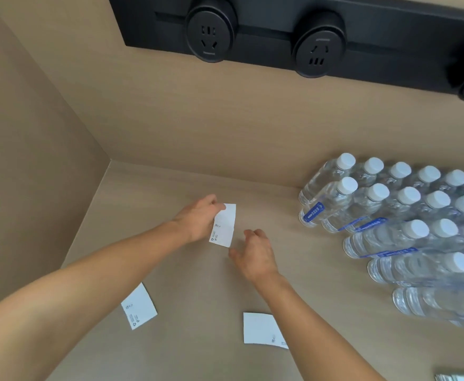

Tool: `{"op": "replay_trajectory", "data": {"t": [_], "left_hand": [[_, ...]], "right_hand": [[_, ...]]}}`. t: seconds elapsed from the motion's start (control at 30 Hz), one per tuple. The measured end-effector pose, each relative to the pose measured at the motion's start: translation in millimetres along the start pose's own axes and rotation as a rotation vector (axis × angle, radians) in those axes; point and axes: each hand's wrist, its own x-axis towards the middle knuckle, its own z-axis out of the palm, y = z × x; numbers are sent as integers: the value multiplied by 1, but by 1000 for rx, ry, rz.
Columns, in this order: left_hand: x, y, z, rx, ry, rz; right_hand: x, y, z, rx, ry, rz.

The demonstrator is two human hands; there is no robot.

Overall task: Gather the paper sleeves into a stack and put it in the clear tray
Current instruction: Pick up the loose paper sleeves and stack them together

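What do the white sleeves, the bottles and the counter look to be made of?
Held sleeves: thin matte white paper with small print, lying flat where loose.
Bottles: clear glossy plastic, by the look, with white caps and blue labels.
Counter: matte beige surface with a faint grain, probably laminate.

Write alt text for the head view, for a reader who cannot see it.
A person's left hand holds white paper sleeves above a tan counter, the right hand open beside them. Two more sleeves lie nearer; water bottles stand right.
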Motion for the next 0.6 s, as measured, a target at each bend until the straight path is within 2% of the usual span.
{"op": "replay_trajectory", "data": {"t": [0.2,0.37,0.47,0.6], "left_hand": [[40,-11,-25,314,-207,213],[64,-11,-17,369,-348,273],[68,-12,-12,419,-365,312],[66,-14,-9,389,-381,301]], "right_hand": [[19,-26,24,132,58,208],[25,-44,52,173,89,376],[25,-49,63,116,122,397],[25,-42,68,-8,127,309]]}}
